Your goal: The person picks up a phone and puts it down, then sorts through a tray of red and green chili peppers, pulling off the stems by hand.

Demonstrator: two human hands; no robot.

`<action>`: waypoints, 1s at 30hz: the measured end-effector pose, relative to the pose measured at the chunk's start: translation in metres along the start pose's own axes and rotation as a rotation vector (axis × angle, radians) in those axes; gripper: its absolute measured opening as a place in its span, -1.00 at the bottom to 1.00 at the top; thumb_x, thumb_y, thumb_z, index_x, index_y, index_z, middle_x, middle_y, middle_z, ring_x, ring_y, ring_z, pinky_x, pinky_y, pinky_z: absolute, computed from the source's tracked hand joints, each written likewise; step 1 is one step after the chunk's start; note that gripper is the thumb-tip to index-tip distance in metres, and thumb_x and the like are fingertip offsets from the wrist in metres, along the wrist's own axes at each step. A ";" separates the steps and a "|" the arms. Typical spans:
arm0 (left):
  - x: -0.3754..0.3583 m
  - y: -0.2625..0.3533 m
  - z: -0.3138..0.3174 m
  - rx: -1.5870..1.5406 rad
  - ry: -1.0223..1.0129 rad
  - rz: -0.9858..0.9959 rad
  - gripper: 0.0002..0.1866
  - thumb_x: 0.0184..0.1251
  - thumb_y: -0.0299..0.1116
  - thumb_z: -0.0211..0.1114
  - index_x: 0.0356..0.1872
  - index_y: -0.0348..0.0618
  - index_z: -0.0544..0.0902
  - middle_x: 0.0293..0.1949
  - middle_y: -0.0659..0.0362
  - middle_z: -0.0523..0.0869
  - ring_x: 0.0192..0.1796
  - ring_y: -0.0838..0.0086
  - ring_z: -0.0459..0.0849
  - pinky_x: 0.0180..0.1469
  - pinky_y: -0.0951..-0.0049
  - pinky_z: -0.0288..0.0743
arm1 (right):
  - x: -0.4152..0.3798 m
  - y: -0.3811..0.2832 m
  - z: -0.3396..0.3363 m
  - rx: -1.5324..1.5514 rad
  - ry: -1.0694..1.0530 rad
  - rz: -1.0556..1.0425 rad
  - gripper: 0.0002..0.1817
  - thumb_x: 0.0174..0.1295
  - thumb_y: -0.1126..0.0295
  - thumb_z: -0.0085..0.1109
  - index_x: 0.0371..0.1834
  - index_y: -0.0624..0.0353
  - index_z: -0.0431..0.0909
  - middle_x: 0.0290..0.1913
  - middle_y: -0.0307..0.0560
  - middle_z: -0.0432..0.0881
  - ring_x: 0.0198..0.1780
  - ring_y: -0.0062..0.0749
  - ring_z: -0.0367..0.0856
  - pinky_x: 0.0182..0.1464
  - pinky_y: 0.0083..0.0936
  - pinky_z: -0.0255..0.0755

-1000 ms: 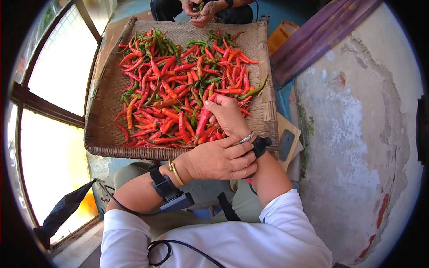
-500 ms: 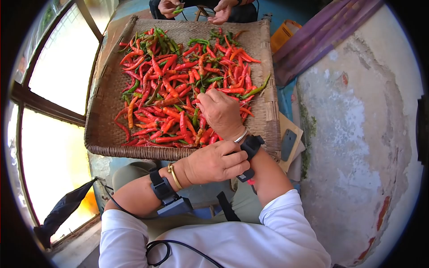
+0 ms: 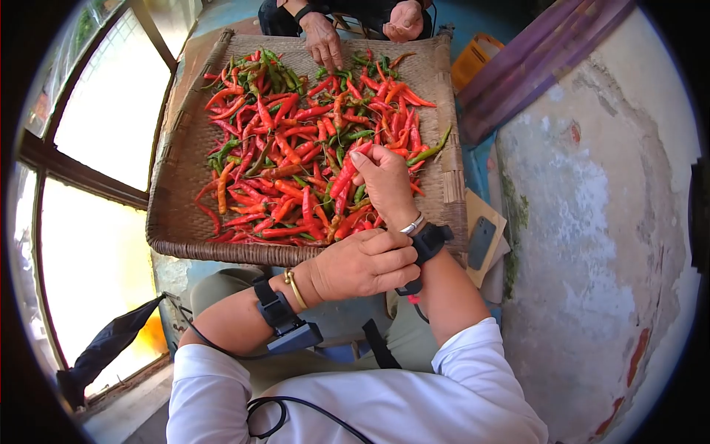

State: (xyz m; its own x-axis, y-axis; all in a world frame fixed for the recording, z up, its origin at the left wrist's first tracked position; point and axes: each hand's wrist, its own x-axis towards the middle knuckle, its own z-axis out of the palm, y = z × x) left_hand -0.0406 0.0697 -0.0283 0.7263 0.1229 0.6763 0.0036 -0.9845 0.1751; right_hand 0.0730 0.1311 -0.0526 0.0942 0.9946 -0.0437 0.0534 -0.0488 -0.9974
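My right hand [image 3: 388,181] is over the near right of the heap, its thumb and fingers pinching a red chili pepper [image 3: 346,173]. Below it, my left hand [image 3: 366,261] is closed at my right wrist, its fingers curled on the black wrist strap [image 3: 429,243] of a small device. Part of that device is hidden behind my fingers. Many red chilies with some green ones lie in a woven basket tray [image 3: 200,250] in front of me. A silver bracelet [image 3: 413,223] circles my right wrist, and a gold one [image 3: 294,289] my left.
Across the tray, a co-worker's hand [image 3: 323,43] reaches down to green chilies; their other hand [image 3: 405,21] is palm up. A phone [image 3: 482,243] lies on a board to the right, beside the wall. A window [image 3: 96,244] and a folded black umbrella [image 3: 111,348] are at left.
My right hand has lifted slightly and turned, and a red chili now shows in its pinch. The co-worker's hand, earlier holding a green chili at the far edge, has come down into the tray.
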 end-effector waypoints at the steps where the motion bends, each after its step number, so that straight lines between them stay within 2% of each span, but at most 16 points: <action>1: 0.002 -0.001 -0.005 -0.087 0.004 -0.030 -0.65 -0.15 -0.33 0.21 -0.23 -0.13 0.46 -0.17 0.17 0.45 -0.12 0.32 0.44 -0.11 0.40 0.41 | 0.002 0.001 0.000 0.022 0.010 0.020 -0.88 0.14 0.38 0.06 -0.43 0.19 0.49 -0.61 -0.37 0.45 -0.62 -0.77 0.35 -0.62 -0.80 0.18; 3: 0.002 -0.007 -0.011 -0.171 0.009 -0.061 -0.63 -0.12 -0.28 0.25 -0.21 -0.13 0.47 -0.15 0.15 0.44 -0.09 0.28 0.43 -0.07 0.36 0.39 | 0.001 -0.006 -0.002 0.046 0.024 0.089 -0.89 0.12 0.40 0.06 -0.46 0.21 0.48 -0.63 -0.35 0.44 -0.63 -0.75 0.34 -0.60 -0.76 0.21; 5: -0.006 -0.018 -0.021 -0.236 0.270 -0.406 -0.65 0.04 -0.23 0.26 -0.16 -0.13 0.47 -0.10 0.10 0.46 -0.07 0.23 0.46 -0.06 0.38 0.39 | 0.003 -0.005 -0.008 0.205 -0.014 0.239 -0.88 0.12 0.42 0.05 -0.50 0.22 0.48 -0.64 -0.35 0.44 -0.63 -0.74 0.34 -0.59 -0.75 0.21; 6: -0.007 -0.026 -0.025 -0.198 0.395 -0.555 -0.65 0.06 -0.25 0.26 -0.16 -0.19 0.47 -0.09 0.02 0.45 -0.05 0.26 0.46 -0.09 0.40 0.38 | 0.002 -0.007 -0.008 0.205 -0.019 0.236 -0.88 0.12 0.42 0.05 -0.50 0.22 0.48 -0.64 -0.35 0.44 -0.63 -0.74 0.34 -0.59 -0.75 0.21; 8: -0.021 -0.046 -0.018 -0.104 0.421 -0.956 -0.62 0.07 -0.28 0.25 -0.11 -0.26 0.45 -0.17 0.01 0.51 -0.13 0.28 0.50 -0.06 0.38 0.37 | -0.002 -0.010 -0.006 0.192 -0.035 0.187 -0.86 0.13 0.38 0.05 -0.49 0.22 0.48 -0.62 -0.34 0.45 -0.64 -0.75 0.34 -0.62 -0.77 0.19; 9: -0.029 -0.054 -0.012 -0.100 0.427 -0.960 -0.62 0.07 -0.28 0.25 -0.11 -0.26 0.45 -0.17 0.01 0.51 -0.13 0.28 0.50 -0.06 0.38 0.37 | -0.002 -0.008 -0.005 0.186 -0.044 0.215 -0.85 0.13 0.35 0.05 -0.48 0.19 0.48 -0.61 -0.35 0.46 -0.64 -0.78 0.34 -0.64 -0.79 0.17; 11: -0.041 -0.064 -0.005 -0.821 0.333 -1.291 -0.72 0.15 -0.35 0.19 -0.18 -0.32 0.49 -0.32 0.12 0.58 -0.28 0.48 0.54 -0.21 0.51 0.42 | -0.004 -0.009 -0.005 0.208 -0.068 0.226 -0.85 0.13 0.35 0.05 -0.49 0.18 0.48 -0.61 -0.36 0.46 -0.65 -0.79 0.34 -0.65 -0.80 0.17; 12: -0.041 -0.063 -0.008 -0.816 0.341 -1.292 -0.72 0.15 -0.35 0.19 -0.18 -0.32 0.49 -0.32 0.12 0.58 -0.28 0.48 0.54 -0.21 0.51 0.42 | -0.005 -0.010 -0.005 0.235 -0.082 0.240 -0.86 0.13 0.34 0.06 -0.49 0.16 0.48 -0.61 -0.36 0.47 -0.65 -0.80 0.34 -0.66 -0.81 0.16; 14: -0.036 -0.062 -0.012 -0.899 0.163 -1.333 -0.77 0.24 -0.36 0.11 -0.19 -0.33 0.53 -0.42 0.32 0.58 -0.42 0.75 0.44 -0.35 0.70 0.35 | -0.006 -0.009 -0.006 0.264 -0.083 0.253 -0.86 0.13 0.34 0.06 -0.49 0.14 0.47 -0.61 -0.37 0.47 -0.66 -0.81 0.35 -0.66 -0.82 0.17; 16: -0.034 -0.060 -0.014 -0.880 0.203 -1.318 -0.81 0.22 -0.37 0.12 -0.27 -0.30 0.57 -0.49 0.32 0.58 -0.45 0.73 0.46 -0.39 0.69 0.36 | -0.007 -0.010 -0.010 0.340 -0.076 0.283 -0.86 0.14 0.33 0.06 -0.48 0.13 0.47 -0.61 -0.37 0.48 -0.66 -0.80 0.36 -0.67 -0.83 0.18; 18: -0.034 -0.059 -0.018 -1.147 0.128 -1.368 -0.85 0.21 -0.40 0.13 -0.32 -0.27 0.58 -0.51 0.31 0.58 -0.48 0.73 0.47 -0.43 0.70 0.36 | -0.008 -0.010 -0.013 0.354 -0.088 0.280 -0.88 0.14 0.35 0.06 -0.48 0.13 0.46 -0.61 -0.38 0.47 -0.66 -0.80 0.36 -0.67 -0.83 0.19; 22: -0.036 -0.054 -0.025 -1.183 0.028 -1.385 -0.87 0.19 -0.38 0.16 -0.40 -0.24 0.58 -0.56 0.31 0.57 -0.55 0.73 0.45 -0.48 0.72 0.32 | -0.008 -0.009 -0.016 0.380 -0.063 0.280 -0.78 0.17 0.25 0.00 -0.48 0.14 0.46 -0.63 -0.34 0.47 -0.69 -0.78 0.35 -0.68 -0.82 0.20; 24: -0.036 -0.053 -0.031 -1.227 -0.005 -1.384 -0.86 0.15 -0.36 0.20 -0.48 -0.23 0.58 -0.64 0.31 0.53 -0.64 0.73 0.37 -0.60 0.71 0.23 | -0.006 -0.007 -0.021 0.399 -0.036 0.287 -0.74 0.19 0.20 -0.02 -0.48 0.15 0.46 -0.64 -0.33 0.47 -0.69 -0.76 0.34 -0.69 -0.82 0.21; 26: -0.036 -0.055 -0.042 -1.253 0.024 -1.434 -0.86 0.14 -0.36 0.21 -0.50 -0.22 0.57 -0.65 0.31 0.52 -0.65 0.74 0.35 -0.62 0.72 0.20 | 0.000 -0.001 -0.029 0.488 0.086 0.358 -0.67 0.20 0.12 -0.06 -0.48 0.17 0.45 -0.64 -0.29 0.47 -0.71 -0.75 0.33 -0.70 -0.83 0.19; 28: -0.042 -0.060 -0.050 -1.281 0.054 -1.482 -0.86 0.14 -0.36 0.21 -0.52 -0.20 0.56 -0.66 0.32 0.51 -0.67 0.75 0.34 -0.65 0.74 0.18 | 0.000 -0.008 -0.036 0.511 0.095 0.343 -0.68 0.20 0.14 -0.05 -0.48 0.19 0.45 -0.64 -0.28 0.47 -0.70 -0.73 0.35 -0.69 -0.81 0.21; 30: -0.049 -0.067 -0.056 -1.269 0.280 -1.527 -0.84 0.15 -0.34 0.21 -0.54 -0.18 0.55 -0.67 0.32 0.51 -0.68 0.76 0.34 -0.66 0.77 0.17 | 0.000 -0.015 -0.042 0.216 -0.079 0.286 -0.69 0.20 0.16 -0.04 -0.46 0.20 0.46 -0.62 -0.27 0.48 -0.66 -0.71 0.39 -0.67 -0.78 0.24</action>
State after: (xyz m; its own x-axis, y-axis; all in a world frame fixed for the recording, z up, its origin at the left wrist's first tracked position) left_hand -0.1147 0.1368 -0.0335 0.4882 0.7524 -0.4422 -0.0897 0.5473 0.8321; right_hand 0.1141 0.1279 -0.0355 -0.0023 0.9481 -0.3180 -0.1763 -0.3134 -0.9331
